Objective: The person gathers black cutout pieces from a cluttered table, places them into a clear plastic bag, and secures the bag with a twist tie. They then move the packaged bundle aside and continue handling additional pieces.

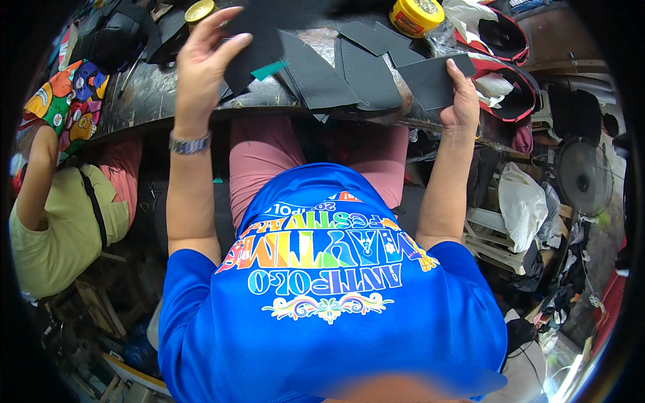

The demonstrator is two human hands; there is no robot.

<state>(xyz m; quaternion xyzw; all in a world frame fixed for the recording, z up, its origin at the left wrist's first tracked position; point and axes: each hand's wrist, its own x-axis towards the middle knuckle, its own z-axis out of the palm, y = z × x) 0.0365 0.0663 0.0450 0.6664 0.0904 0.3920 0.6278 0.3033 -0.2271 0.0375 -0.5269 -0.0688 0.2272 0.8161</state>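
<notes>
Shirt (329,269), blue, fills the foreground. Right hand (461,101) pinches a dark panel (428,82) at the table's (144,101) near edge; left hand (205,57), thumb and fingers parted, is at a black sheet (255,43), contact unclear. Between them lie grey pieces (319,77); beyond, a yellow tub (413,17).

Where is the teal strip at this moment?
In the head view, the teal strip is near the top, left of centre, right of the left hand and beside the dark cut pieces.

Bent edges, dark fisheye rim.
</notes>
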